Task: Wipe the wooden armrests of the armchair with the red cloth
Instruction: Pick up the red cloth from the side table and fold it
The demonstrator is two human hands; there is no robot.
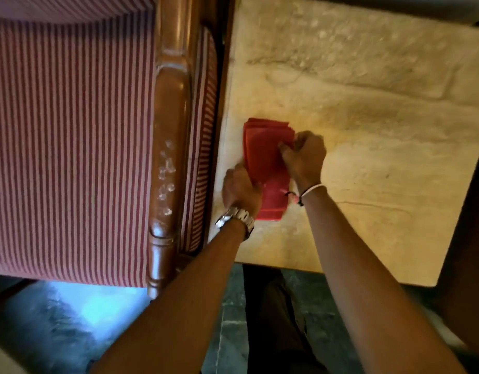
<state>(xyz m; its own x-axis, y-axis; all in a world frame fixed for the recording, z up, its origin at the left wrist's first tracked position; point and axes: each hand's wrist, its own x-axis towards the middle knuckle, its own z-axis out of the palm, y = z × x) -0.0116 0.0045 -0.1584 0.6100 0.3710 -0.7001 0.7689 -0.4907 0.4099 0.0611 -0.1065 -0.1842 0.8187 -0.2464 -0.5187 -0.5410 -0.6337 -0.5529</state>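
the red cloth (pixel 265 160) lay folded on the pale stone desk (pixel 367 130), close to its left edge, just beside the armchair (pixel 71 130). both hands were on it. the left hand (pixel 241 188), with a metal watch (pixel 237 217) on the wrist, was curled over the near left side of the cloth, and its fingers pressed or pinched the edge there; how firmly it held the cloth i could not tell. the right hand (pixel 304 156), with a thin white band (pixel 312 188) on the wrist, was closed almost to a fist, and its fingertips gripped the right edge of the cloth, near the far end. the cloth was long and narrow, with several layers visible at the far end. the wooden armrest (pixel 169 147) ran along the right side of the striped seat, apart from the cloth, and small pale spots were on its top. below the desk, a dark green floor (pixel 233 319) was seen.
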